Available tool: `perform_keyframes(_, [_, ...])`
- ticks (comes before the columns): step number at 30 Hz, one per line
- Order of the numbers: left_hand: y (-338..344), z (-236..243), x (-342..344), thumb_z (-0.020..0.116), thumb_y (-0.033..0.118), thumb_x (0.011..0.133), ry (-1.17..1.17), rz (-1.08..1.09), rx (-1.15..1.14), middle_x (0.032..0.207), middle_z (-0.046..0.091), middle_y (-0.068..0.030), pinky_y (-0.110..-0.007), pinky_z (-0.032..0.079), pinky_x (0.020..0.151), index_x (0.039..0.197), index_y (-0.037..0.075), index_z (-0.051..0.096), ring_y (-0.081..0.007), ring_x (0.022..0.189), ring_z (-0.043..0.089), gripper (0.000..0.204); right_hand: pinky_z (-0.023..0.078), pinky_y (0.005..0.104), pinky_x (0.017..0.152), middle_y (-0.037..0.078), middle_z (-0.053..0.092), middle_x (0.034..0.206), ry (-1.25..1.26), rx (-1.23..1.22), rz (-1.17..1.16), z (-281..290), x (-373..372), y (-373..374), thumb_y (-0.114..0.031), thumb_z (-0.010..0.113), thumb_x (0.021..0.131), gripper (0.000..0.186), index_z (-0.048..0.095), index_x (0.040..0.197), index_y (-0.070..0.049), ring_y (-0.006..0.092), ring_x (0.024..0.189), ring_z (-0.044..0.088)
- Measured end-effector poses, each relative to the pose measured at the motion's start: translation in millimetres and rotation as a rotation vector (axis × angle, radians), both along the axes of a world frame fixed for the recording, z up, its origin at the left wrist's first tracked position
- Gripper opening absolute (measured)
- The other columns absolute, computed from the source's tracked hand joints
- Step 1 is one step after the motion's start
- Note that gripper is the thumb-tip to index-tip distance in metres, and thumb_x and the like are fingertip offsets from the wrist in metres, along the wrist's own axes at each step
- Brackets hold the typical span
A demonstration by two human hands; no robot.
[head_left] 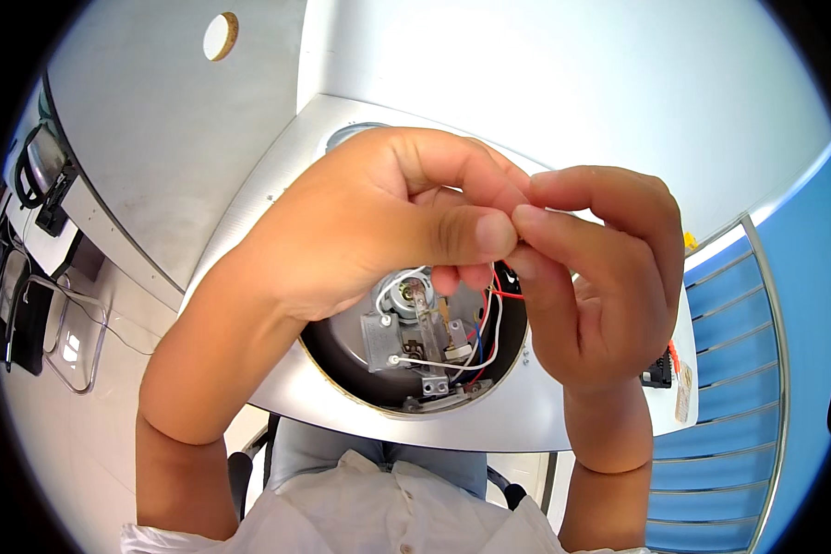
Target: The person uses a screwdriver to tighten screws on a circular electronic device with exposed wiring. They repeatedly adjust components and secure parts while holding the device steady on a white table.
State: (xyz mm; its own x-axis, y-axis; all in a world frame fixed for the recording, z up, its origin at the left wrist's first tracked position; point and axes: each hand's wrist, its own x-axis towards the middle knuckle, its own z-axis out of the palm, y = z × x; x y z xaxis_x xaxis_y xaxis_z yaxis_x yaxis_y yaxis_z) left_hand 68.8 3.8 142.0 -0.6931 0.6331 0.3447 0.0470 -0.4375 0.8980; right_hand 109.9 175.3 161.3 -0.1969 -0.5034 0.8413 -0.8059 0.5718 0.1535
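Observation:
My left hand (388, 222) and my right hand (609, 277) meet fingertip to fingertip above the table. Both have thumb and fingers pinched together; whatever lies between them is hidden or too small to make out. Below them sits a round, open appliance housing (346, 392) with a dark inner wall. Inside it are a grey metal bracket (379, 343), a round metal part (402, 294), a white wire (452, 365) and a red wire (510, 295). My hands cover the housing's far side.
The housing stands on a white table (535, 420). A black item (656, 371) lies at the table's right, partly behind my right wrist. Behind my left hand shows a round metallic rim (346, 133). A metal railing (783, 369) runs along the right; a grey partition (185, 120) stands left.

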Motion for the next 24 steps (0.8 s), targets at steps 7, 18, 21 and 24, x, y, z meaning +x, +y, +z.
perform_keyframes(7, [-32, -20, -14, 0.062, 0.021, 0.085, 0.173, 0.111, 0.252, 0.09, 0.051, -0.0064, -0.012, 0.041, 0.045, 0.109, 0.0, 0.047, -0.0032, 0.054, 0.044, 0.036, 0.042, 0.0273, 0.059, 0.009, 0.056, 0.081, -0.221, -0.182, 0.065, -6, 30, 37, -0.028, 0.067, 0.078, 0.025, 0.058, 0.083, -0.005, 0.0178, 0.069, 0.052])
perform_keyframes(18, [-107, -134, -101, 0.052, 0.017, 0.091, -0.305, 0.793, 0.418, 0.085, 0.055, -0.0038, -0.014, 0.047, 0.06, 0.113, -0.001, 0.047, -0.0049, 0.07, 0.051, 0.029, 0.039, 0.0305, 0.052, 0.004, 0.052, 0.071, -0.702, 0.108, -0.08, -51, 50, 45, -0.016, 0.074, 0.063, 0.019, 0.06, 0.073, -0.008, 0.0217, 0.061, 0.049])
perform_keyframes(21, [-107, -151, -108, 0.054, 0.017, 0.091, -0.362, 0.918, 0.314, 0.085, 0.055, -0.0019, -0.013, 0.045, 0.057, 0.11, 0.002, 0.049, -0.0039, 0.066, 0.05, 0.025, 0.038, 0.0297, 0.051, 0.003, 0.049, 0.069, -0.663, 0.224, -0.167, -53, 51, 37, -0.015, 0.075, 0.061, 0.02, 0.059, 0.073, -0.008, 0.0209, 0.06, 0.048])
perform_keyframes(24, [-111, -156, -114, 0.054, 0.016, 0.091, -0.327, 0.971, 0.265, 0.085, 0.055, -0.0018, -0.014, 0.045, 0.058, 0.11, 0.002, 0.049, -0.0033, 0.067, 0.05, 0.024, 0.037, 0.0297, 0.051, 0.002, 0.048, 0.066, -0.704, 0.262, -0.222, -56, 52, 35, -0.015, 0.075, 0.06, 0.02, 0.058, 0.07, -0.009, 0.02, 0.058, 0.046])
